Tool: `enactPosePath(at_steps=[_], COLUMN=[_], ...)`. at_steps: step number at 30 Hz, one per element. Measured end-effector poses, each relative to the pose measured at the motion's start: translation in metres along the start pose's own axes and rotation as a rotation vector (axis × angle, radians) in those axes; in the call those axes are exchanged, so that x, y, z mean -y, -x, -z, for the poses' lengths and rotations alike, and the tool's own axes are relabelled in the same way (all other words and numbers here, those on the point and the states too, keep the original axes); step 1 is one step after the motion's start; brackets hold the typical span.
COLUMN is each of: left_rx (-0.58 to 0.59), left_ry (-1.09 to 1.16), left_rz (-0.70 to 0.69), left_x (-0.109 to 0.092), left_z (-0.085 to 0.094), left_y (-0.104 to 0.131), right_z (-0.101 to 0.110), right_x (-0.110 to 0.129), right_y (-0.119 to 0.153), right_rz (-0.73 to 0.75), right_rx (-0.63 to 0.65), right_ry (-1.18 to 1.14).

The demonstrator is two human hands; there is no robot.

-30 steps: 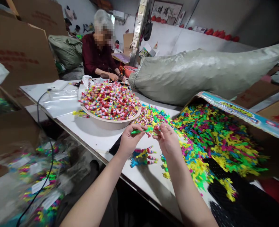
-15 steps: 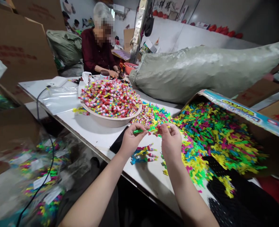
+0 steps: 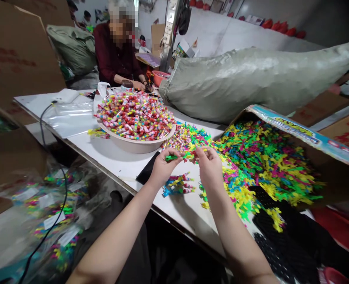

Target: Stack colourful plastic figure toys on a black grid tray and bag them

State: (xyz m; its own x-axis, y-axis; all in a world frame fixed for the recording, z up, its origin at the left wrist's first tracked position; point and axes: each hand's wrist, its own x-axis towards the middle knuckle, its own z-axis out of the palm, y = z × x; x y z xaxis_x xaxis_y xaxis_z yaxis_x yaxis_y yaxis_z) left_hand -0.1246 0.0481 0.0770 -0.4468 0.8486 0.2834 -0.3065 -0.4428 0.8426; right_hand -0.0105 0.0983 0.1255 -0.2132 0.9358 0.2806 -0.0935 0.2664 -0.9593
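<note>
My left hand (image 3: 166, 165) is closed on a green plastic figure (image 3: 172, 157) above the white table (image 3: 115, 167). Beside it my right hand (image 3: 209, 163) pinches a small red-ended tube (image 3: 195, 154), which meets the green figure between both hands. Below them on the table lies a small group of blue and yellow figures with striped tubes (image 3: 180, 184). A wide bowl (image 3: 139, 146) heaped with pink and red striped tubes stands behind my left hand. Loose green, yellow and pink figures (image 3: 242, 193) spread to the right of my right hand.
An open box (image 3: 313, 136) spills coloured figures at the right. A large grey-green sack (image 3: 251, 83) lies behind. Across the table sits a person in a dark red shirt (image 3: 112, 55). A black cable (image 3: 65, 189) hangs at the left, near bagged figures (image 3: 56, 219).
The view has tilted and shifted slightly, so the table and bowl sit a little higher and further left. Both hands stay close together, with the green figure and the tube still between them.
</note>
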Motion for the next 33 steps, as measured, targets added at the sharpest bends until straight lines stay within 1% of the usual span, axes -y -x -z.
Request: enactPosePath(at_steps=[2,4,6,7,8,9,10,13,14,16,18,20,22,24,26,28,30,31,33], left_rx=[0.028,0.102,0.206,0.244,0.257,0.235,0.182,-0.030,-0.073,-0.098,-0.099,-0.122,-0.157,-0.181,-0.187,-0.179,-0.170,-0.166,-0.161], left_ry=[0.012,-0.003,-0.025,-0.029,-0.026,-0.027,-0.036,-0.058,-0.041,0.020,0.056,0.056,0.058,0.077,0.108,0.141,0.170,0.181,0.198], left_rz=[0.013,0.026,0.029,0.027,0.022,0.014,0.001,-0.073,-0.097,-0.122,-0.112,-0.086,-0.056,-0.032,-0.017,-0.008,0.000,0.004,0.013], left_x=[-0.001,-0.005,-0.010,-0.013,-0.015,-0.017,-0.018,-0.019,-0.020,-0.020,-0.021,-0.021,-0.022,-0.023,-0.026,-0.028,-0.031,-0.032,-0.033], left_z=[0.001,0.003,0.006,0.007,0.009,0.011,0.014,0.021,0.023,0.026,0.026,0.026,0.026,0.027,0.029,0.032,0.033,0.033,0.033], left_y=[-0.001,-0.004,-0.006,-0.007,-0.008,-0.008,-0.009,-0.008,-0.008,-0.007,-0.006,-0.005,-0.004,-0.004,-0.003,-0.003,-0.003,-0.002,-0.001], right_z=[0.004,0.011,0.022,0.029,0.036,0.043,0.050,0.063,0.064,0.061,0.053,0.045,0.044,0.050,0.063,0.078,0.089,0.093,0.098], right_x=[0.000,-0.001,-0.007,-0.012,-0.017,-0.023,-0.029,-0.046,-0.049,-0.054,-0.057,-0.058,-0.057,-0.054,-0.051,-0.050,-0.051,-0.053,-0.058], right_y=[-0.004,-0.007,-0.008,-0.007,-0.005,-0.002,0.002,0.016,0.020,0.025,0.026,0.021,0.012,0.002,-0.006,-0.010,-0.011,-0.010,-0.007], right_rz=[-0.032,-0.060,-0.077,-0.089,-0.112,-0.144,-0.184,-0.290,-0.307,-0.328,-0.330,-0.307,-0.260,-0.213,-0.160,-0.135,-0.160,-0.181,-0.199], right_rx=[0.045,0.060,0.031,0.010,-0.001,0.001,0.018,0.107,0.126,0.135,0.125,0.126,0.138,0.141,0.179,0.294,0.436,0.483,0.517], right_ry=[0.002,-0.001,-0.030,-0.044,-0.049,-0.042,-0.019,0.099,0.152,0.286,0.439,0.616,0.815,1.021,1.248,1.495,1.692,1.752,1.808])
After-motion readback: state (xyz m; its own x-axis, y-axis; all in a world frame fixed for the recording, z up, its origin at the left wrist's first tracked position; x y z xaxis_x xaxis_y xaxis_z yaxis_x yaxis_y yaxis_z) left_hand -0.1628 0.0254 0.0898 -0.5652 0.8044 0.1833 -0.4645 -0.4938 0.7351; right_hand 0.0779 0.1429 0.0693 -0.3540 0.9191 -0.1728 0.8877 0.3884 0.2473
